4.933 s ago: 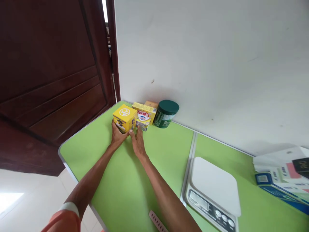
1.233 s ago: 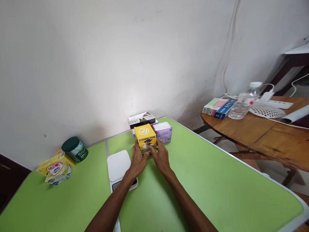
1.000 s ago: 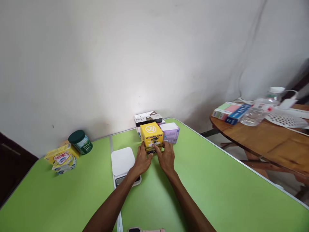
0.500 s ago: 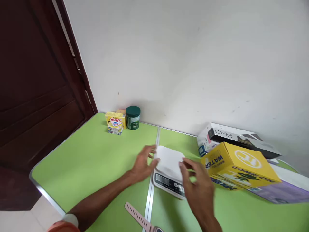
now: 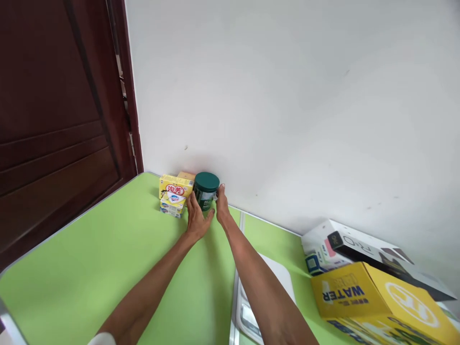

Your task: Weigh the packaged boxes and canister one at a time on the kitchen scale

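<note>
A green jar [image 5: 206, 194] with a dark green lid stands upright by the wall, between my two hands. My left hand [image 5: 196, 219] is at its front left, thumb apart from the stretched fingers, which reach between the jar and the yellow boxes. On the jar's other side is my right hand [image 5: 222, 205], fingers extended along its wall; whether they press on it I cannot tell. Just left of the jar stand a yellow box [image 5: 176, 187] with red lettering and small yellow-and-white soap boxes [image 5: 171, 205]. An orange-tan box [image 5: 186, 175] is partly hidden behind them.
A white kitchen scale [image 5: 283, 278] lies under my right forearm, partly covered. At right, a yellow carton [image 5: 345, 292] stands before a black-and-white box [image 5: 381, 254]. The green table [image 5: 143, 268] meets the wall; a dark door [image 5: 53, 120] is at left.
Both hands have left the scale and reached forward and left to either side of the green jar. The view has turned left, and the pink watch is out of sight.
</note>
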